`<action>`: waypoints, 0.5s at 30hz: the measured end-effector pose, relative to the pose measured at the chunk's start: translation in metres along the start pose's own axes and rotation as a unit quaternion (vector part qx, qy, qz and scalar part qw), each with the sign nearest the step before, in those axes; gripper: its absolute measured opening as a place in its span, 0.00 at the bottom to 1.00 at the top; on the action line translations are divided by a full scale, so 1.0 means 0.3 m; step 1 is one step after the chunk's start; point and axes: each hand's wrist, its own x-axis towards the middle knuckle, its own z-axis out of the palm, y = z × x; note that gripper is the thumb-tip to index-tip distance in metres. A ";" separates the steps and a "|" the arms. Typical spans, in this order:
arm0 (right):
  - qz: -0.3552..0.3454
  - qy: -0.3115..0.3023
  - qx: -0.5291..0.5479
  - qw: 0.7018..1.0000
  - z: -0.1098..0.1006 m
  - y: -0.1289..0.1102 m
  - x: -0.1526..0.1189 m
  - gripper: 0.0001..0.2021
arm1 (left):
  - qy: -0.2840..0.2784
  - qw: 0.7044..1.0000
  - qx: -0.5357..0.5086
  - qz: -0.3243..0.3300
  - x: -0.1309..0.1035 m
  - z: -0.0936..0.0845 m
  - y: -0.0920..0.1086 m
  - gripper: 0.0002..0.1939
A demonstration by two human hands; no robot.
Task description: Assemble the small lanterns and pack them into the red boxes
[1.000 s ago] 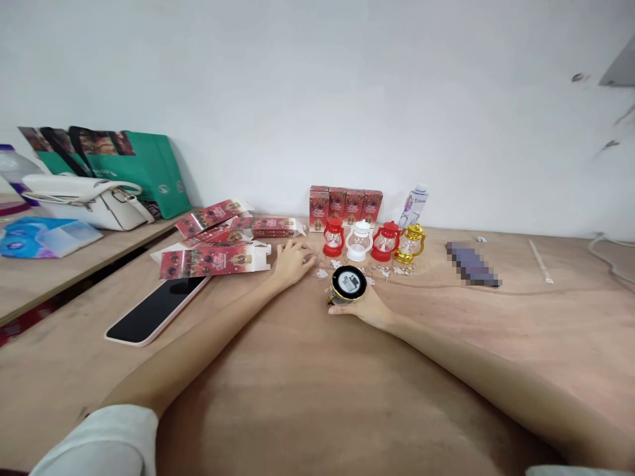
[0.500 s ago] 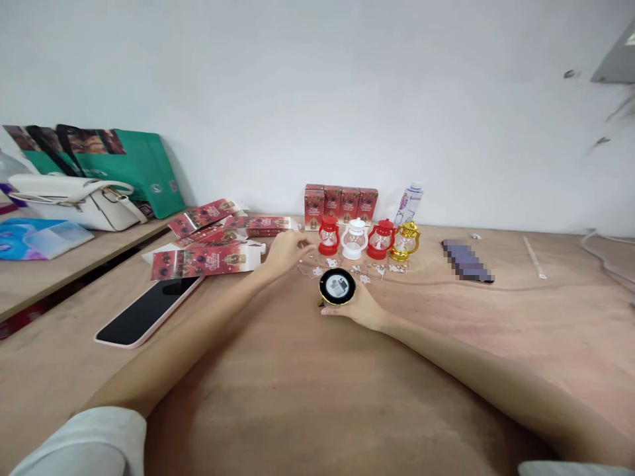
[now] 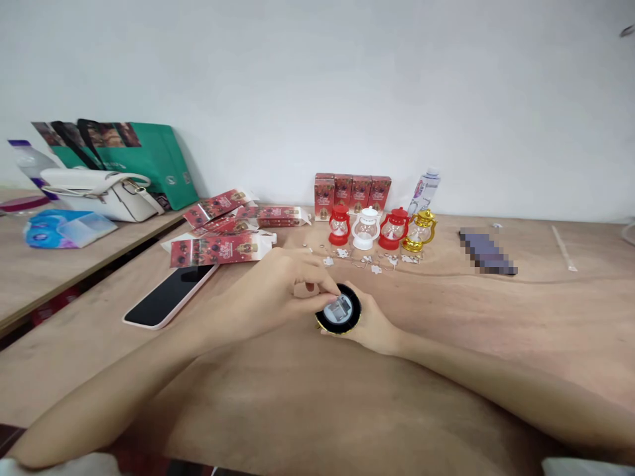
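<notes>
My right hand [image 3: 372, 320] is wrapped round a small gold-rimmed lantern [image 3: 352, 325], whose round black base faces up toward me. A pale disc with an open compartment sits in the middle of that base. My left hand [image 3: 302, 287] reaches over from the left, thumb and forefinger pinched together at the disc; whatever is between the fingertips is too small to make out. Just beyond my hands lie scattered small white tags and tiny metal bits [image 3: 376, 269]. Behind them stand two red lanterns [image 3: 395, 228], a white lantern [image 3: 366, 228] and a gold lantern [image 3: 419, 231].
Red printed boxes [image 3: 352, 192] stand against the wall beside a plastic bottle [image 3: 425, 188]. Flattened boxes [image 3: 218, 248] and a phone [image 3: 169, 297] lie left; another phone [image 3: 486, 250] lies right. A white handbag [image 3: 99, 188] and a green bag [image 3: 153, 152] are far left.
My left hand has come from beside the flattened boxes to the lantern's base, its fingers now at the disc. My right hand still holds the lantern. The view has shifted slightly left.
</notes>
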 end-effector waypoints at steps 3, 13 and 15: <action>0.008 0.023 0.005 1.000 -0.002 -0.013 -0.011 0.22 | 0.005 1.000 0.016 -0.013 -0.017 0.011 0.013 0.05; 0.013 0.054 -0.094 0.994 -0.013 -0.033 -0.048 0.17 | 0.096 0.995 0.018 -0.032 -0.083 0.121 0.003 0.09; 0.018 0.053 -0.110 0.992 -0.017 -0.031 -0.048 0.17 | 0.092 0.995 0.013 -0.035 -0.086 0.129 0.000 0.09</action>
